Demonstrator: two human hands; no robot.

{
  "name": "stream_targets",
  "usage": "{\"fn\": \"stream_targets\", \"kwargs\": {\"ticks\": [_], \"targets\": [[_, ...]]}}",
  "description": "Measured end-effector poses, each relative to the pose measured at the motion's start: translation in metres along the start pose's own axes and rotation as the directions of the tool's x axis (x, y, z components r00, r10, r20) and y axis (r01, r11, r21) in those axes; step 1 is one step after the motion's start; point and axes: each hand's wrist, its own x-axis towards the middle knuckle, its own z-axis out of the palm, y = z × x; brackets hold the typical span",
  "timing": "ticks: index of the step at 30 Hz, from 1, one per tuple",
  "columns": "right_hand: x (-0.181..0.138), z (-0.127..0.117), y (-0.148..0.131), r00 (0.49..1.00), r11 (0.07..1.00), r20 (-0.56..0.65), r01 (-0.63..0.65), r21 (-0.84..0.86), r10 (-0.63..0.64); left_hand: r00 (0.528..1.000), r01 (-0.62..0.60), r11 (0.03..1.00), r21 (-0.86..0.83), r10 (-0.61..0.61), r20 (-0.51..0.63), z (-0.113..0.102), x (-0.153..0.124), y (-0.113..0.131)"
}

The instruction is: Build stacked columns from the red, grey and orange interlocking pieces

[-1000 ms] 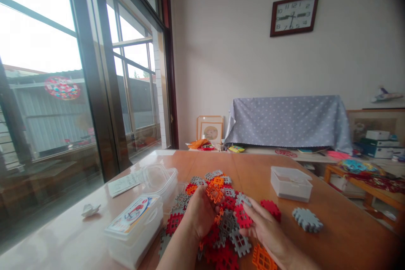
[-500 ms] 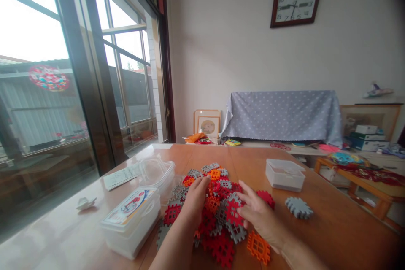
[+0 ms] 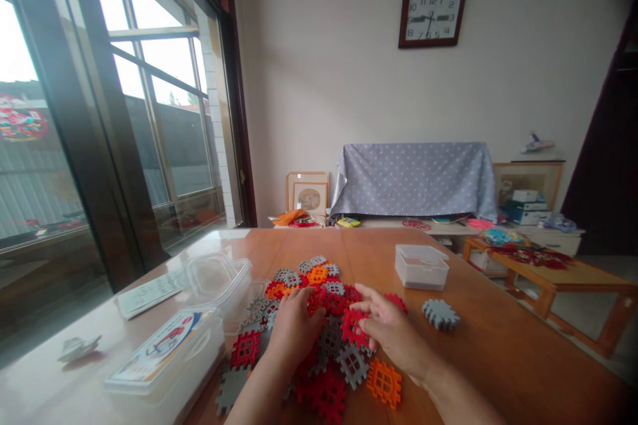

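A pile of red, grey and orange waffle-shaped plastic tiles (image 3: 319,285) lies on the wooden table (image 3: 498,352). My left hand (image 3: 294,329) rests palm-down on the pile, fingers curled over the tiles. My right hand (image 3: 386,329) is beside it and pinches a red tile (image 3: 353,327) at the pile's right side. An orange tile (image 3: 384,383) lies just below my right wrist. A stack of grey tiles (image 3: 441,314) sits alone to the right of the pile.
A closed clear plastic box with a printed lid (image 3: 164,362) stands at the near left, an open clear tub (image 3: 219,282) behind it. A small white lidded box (image 3: 421,265) sits at the far right. A paper leaflet (image 3: 149,292) and a small white object (image 3: 77,347) lie by the window.
The head camera has swung to the right. My left hand dropped from lifting tiles to lying flat on the pile. My right hand closed on a red tile.
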Motion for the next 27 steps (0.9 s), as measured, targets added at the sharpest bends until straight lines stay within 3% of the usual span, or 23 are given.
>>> {"fn": "stream_targets", "kwargs": {"ticks": [7, 10, 15, 21, 27], "targets": [[-0.001, -0.004, -0.004, 0.998, 1.000, -0.051, 0.031, -0.002, -0.031, 0.998, -0.068, 0.998, -0.002, 0.068, 0.017, 0.001, -0.008, 0.019], [-0.003, -0.004, -0.005, 0.998, 0.998, -0.046, 0.045, 0.032, -0.044, 0.989, -0.026, 0.990, -0.141, 0.046, 0.140, 0.008, -0.015, 0.029], [-0.004, 0.002, -0.004, 0.998, 0.996, -0.019, 0.069, 0.058, -0.068, 0.928, 0.136, 0.911, -0.391, 0.021, 0.371, 0.023, -0.026, 0.041], [-0.005, 0.009, 0.001, 0.997, 0.999, 0.077, 0.034, -0.031, -0.032, 0.926, 0.211, 0.835, -0.508, -0.005, 0.377, 0.026, -0.025, 0.036], [-0.007, 0.008, -0.002, 0.994, 0.988, 0.079, 0.082, -0.127, -0.072, 0.907, 0.233, 0.878, -0.418, -0.041, 0.420, 0.019, -0.021, 0.034]]}}
